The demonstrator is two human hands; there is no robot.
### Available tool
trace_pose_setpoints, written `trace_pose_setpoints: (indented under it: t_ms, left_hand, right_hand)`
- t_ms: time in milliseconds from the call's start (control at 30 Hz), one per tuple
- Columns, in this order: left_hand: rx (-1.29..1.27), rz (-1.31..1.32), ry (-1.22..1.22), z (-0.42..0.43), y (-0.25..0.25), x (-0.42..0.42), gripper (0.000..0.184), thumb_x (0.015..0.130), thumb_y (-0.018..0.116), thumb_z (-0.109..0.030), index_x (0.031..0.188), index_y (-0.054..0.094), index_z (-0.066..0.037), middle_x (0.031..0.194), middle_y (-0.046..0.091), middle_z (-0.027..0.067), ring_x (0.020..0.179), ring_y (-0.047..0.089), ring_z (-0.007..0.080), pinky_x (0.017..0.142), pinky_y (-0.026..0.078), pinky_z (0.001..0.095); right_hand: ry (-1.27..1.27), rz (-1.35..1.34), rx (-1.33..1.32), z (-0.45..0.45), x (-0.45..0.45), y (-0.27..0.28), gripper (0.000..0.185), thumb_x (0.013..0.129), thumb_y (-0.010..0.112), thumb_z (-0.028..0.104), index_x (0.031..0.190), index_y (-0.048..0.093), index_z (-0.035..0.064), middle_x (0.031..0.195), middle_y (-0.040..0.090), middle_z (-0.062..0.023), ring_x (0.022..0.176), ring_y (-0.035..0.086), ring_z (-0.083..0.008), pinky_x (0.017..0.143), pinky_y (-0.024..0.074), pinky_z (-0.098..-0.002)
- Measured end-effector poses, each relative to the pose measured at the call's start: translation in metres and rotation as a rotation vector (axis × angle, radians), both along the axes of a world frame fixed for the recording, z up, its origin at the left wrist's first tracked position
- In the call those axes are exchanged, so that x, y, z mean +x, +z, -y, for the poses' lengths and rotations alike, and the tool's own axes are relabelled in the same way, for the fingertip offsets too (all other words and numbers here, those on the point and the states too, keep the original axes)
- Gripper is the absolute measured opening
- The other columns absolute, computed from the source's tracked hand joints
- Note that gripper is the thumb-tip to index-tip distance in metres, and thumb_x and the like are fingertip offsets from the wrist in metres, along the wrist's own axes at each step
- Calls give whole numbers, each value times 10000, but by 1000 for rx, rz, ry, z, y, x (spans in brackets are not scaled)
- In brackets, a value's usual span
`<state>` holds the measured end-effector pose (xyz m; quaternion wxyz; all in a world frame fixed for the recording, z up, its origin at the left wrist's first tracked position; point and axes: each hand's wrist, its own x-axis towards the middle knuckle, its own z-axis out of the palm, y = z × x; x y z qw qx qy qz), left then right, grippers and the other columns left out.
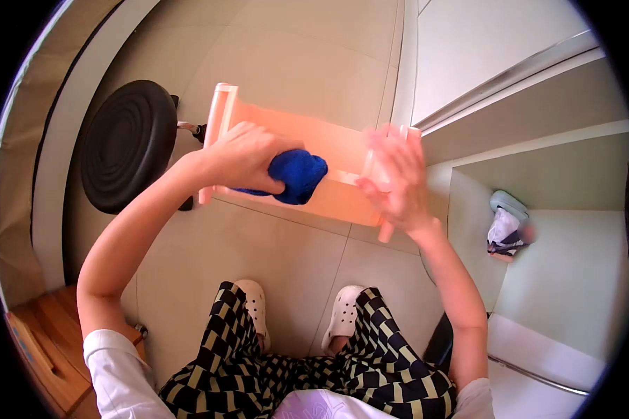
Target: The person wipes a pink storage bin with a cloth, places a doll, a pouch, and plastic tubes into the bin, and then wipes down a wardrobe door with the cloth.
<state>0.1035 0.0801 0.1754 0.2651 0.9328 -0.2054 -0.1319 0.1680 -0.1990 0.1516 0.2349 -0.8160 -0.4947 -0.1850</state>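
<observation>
Grasping a bunched royal-blue cloth point(300, 177), your left hand point(248, 150) curled its fingers over the fabric, with the thumb beneath. Pale outlined lettering showed on your white shirt point(321, 408), too faint and cut off to read. The cloth looked soft and crumpled, its rounded bulk pointing right, away from your palm, and its longer direction running roughly left to right.

It lay over the translucent peach-pink plastic piece point(307, 129), a broad panel with a pale lengthwise ridge and a straight bar at each end. That piece was in front of you, its long axis crosswise and its right end dipping slightly nearer your body. Your right hand point(398, 174) lay over that right end, thumb toward the panel; it was blurred, so how firmly it gripped could not be told. Beyond the left end stood a black round padded stool point(129, 146) on the beige tiled floor point(293, 258).
</observation>
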Motion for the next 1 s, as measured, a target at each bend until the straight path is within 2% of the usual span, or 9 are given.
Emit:
trace_pose_setpoints:
  t_ms: [33,133,200,300,400,500,733,800,1000]
  left_hand:
    - [-5,-8,0,1,0,6,458,616,747,-176,1051,641,-82,826,681,132,720,628,345,659,486,410]
    - [-55,87,26,0,-5,19,466,617,739,-168,1066,641,-87,838,683,126,736,638,330,692,500,396]
    - [-110,103,66,-1,-9,25,470,617,738,-166,1071,641,-86,845,685,124,755,646,321,716,507,389]
    - [-170,86,127,-7,-11,29,455,631,732,-153,1070,637,-83,910,685,125,840,654,305,793,517,371]
    - [-309,162,192,-16,-23,31,431,674,707,-88,1098,629,-68,944,671,112,874,653,251,833,509,347]
    - [-687,221,582,-31,-30,28,462,747,703,-35,1197,597,-23,951,656,103,941,622,190,865,517,336]
    - [-813,596,950,-79,2,-34,286,804,595,27,1087,635,8,934,646,12,853,588,98,808,484,242]
    - [-950,630,1097,-95,5,-51,238,826,579,25,1056,640,11,939,645,7,840,578,81,787,480,232]
    - [-988,1022,1127,-110,51,-76,176,912,580,-78,1059,625,8,990,649,25,887,584,114,824,481,272]
  right_hand:
    - [3,8,2,-6,1,-4,467,908,630,397,1170,610,11,1255,598,-164,1206,539,-312,1093,343,-456]
    - [69,-59,-61,-15,9,-30,331,892,664,369,913,677,38,891,690,-104,858,647,-301,936,456,-433]
    - [-42,-201,67,-19,19,-36,312,894,670,311,709,654,60,608,604,-71,584,577,-287,684,484,-394]
    - [-69,-101,126,-27,31,-43,266,897,669,247,696,660,74,552,565,-72,501,524,-267,538,411,-372]
    - [-112,-124,135,-33,39,-47,333,906,660,285,653,652,68,523,534,-103,481,503,-278,495,389,-382]
    - [-189,-208,65,-32,43,-44,389,921,640,317,622,651,68,489,505,-119,439,471,-291,468,372,-392]
    - [-276,-380,35,-35,44,-23,583,945,562,511,592,612,50,439,412,-94,398,408,-228,447,350,-346]
    - [-382,-631,122,-37,48,-9,666,914,534,628,600,604,46,448,435,-28,432,427,-141,469,359,-302]
    - [-188,-1273,463,-45,46,1,600,874,624,611,727,654,30,664,609,22,580,526,-65,550,433,-240]
